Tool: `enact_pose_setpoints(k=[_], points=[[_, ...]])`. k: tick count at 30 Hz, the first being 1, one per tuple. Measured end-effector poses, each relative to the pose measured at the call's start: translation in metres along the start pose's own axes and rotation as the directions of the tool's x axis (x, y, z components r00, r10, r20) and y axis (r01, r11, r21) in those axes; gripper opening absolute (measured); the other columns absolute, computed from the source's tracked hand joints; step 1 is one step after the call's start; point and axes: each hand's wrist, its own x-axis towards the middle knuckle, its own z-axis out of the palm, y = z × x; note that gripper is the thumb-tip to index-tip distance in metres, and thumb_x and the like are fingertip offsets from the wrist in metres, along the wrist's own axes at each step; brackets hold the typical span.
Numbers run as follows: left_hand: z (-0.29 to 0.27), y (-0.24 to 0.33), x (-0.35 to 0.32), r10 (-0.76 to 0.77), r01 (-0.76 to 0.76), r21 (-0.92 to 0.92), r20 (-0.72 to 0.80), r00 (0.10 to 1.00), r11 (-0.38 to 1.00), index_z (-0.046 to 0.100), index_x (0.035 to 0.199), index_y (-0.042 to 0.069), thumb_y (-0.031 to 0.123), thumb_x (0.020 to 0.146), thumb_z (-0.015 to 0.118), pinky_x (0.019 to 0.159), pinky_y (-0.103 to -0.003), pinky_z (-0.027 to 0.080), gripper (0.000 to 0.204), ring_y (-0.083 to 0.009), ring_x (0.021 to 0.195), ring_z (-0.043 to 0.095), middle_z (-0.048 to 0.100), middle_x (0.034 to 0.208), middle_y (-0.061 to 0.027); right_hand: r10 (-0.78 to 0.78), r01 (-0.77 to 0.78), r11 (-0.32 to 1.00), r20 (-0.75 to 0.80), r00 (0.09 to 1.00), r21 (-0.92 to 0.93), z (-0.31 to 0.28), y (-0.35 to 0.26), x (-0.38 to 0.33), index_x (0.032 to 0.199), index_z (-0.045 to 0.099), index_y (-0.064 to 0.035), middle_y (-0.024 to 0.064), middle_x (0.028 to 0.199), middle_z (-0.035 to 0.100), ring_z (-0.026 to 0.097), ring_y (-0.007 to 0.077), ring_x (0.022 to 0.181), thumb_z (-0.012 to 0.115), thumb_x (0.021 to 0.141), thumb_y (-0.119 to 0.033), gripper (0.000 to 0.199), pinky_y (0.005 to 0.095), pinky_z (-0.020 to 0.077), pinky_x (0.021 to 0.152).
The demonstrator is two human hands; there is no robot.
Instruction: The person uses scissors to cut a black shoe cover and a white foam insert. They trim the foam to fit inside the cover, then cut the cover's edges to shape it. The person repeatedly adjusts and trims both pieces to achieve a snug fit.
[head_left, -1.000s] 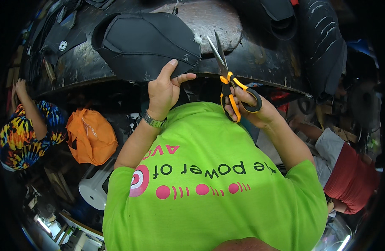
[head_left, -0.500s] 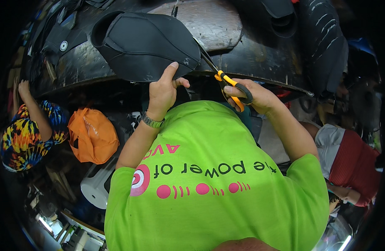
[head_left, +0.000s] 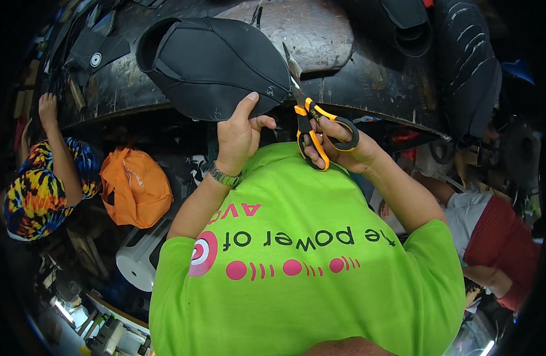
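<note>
A black padded fabric piece [head_left: 219, 65] with raised seams and small pale chalk-like marks lies over the front edge of the dark workbench [head_left: 124, 89]. My left hand [head_left: 237, 139] grips its near edge, thumb on top beside the marks; the fingers underneath are partly hidden. In my right hand [head_left: 350, 148] is a pair of scissors [head_left: 301, 101] with orange and black handles, fingers through the loops. Their blades stand apart at the right corner of the fabric, one pointing up beside it. Whether they touch the cloth I cannot tell.
A worn board [head_left: 311, 35] lies on the bench behind the fabric. More black pieces [head_left: 403, 24] rest at the back right. An orange bag [head_left: 136, 187] and a white stool [head_left: 139, 255] are to the left. A co-worker's arm [head_left: 59, 142] reaches the bench there; another person [head_left: 498, 237] is at right.
The scissors have opened wider, their handles spreading apart in my right hand. My left hand keeps hold of the fabric's near edge.
</note>
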Motion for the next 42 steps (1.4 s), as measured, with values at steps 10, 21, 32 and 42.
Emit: enact_pose_setpoints(k=[10,21,32,42], points=[[-0.005,-0.002,0.001,-0.009,0.009,0.010,-0.007,1.000,1.000,0.063,0.108,-0.001,0.005,0.095,0.061,0.055,-0.034,0.057,0.015,-0.0185,0.075,0.065,0.065,0.103,-0.0068,-0.057,0.060,0.997,-0.060,0.997,0.054,0.007,0.007,-0.003,0.095,0.059,-0.0066,0.0048,0.066,0.057,0.051,0.0079,0.047,0.069,0.090,-0.050,0.045,0.0190,0.0397,0.049],[-0.012,-0.003,-0.001,0.009,-0.009,-0.018,-0.038,0.999,1.000,0.065,0.103,0.002,0.004,0.093,0.063,0.049,-0.029,0.049,0.010,-0.0157,0.064,0.060,0.066,0.094,-0.0050,0.007,-0.009,0.997,0.030,1.000,0.083,0.005,-0.006,0.000,0.096,0.061,-0.0058,0.0071,0.070,0.060,0.058,0.0125,0.054,0.068,0.090,-0.051,0.046,0.0239,0.0458,0.051],[-0.019,0.002,-0.007,0.040,-0.036,0.093,-0.032,0.999,0.995,0.064,0.103,0.004,0.004,0.094,0.062,0.047,-0.027,0.045,0.009,-0.0123,0.064,0.059,0.066,0.092,-0.0029,-0.036,0.037,0.998,-0.022,0.999,0.043,0.018,0.000,0.011,0.091,0.059,-0.0084,0.0035,0.064,0.057,0.052,0.0086,0.046,0.069,0.089,-0.051,0.044,0.0195,0.0418,0.049],[-0.033,0.003,-0.002,-0.112,0.112,0.010,-0.033,0.993,0.994,0.061,0.111,-0.007,0.010,0.099,0.052,0.040,-0.018,0.037,0.023,-0.0093,0.051,0.053,0.070,0.108,-0.0185,0.024,-0.036,0.987,0.076,0.997,0.157,0.011,-0.001,0.006,0.092,0.061,-0.0089,0.0058,0.066,0.060,0.056,0.0113,0.049,0.067,0.091,-0.050,0.041,0.0224,0.0457,0.051]])
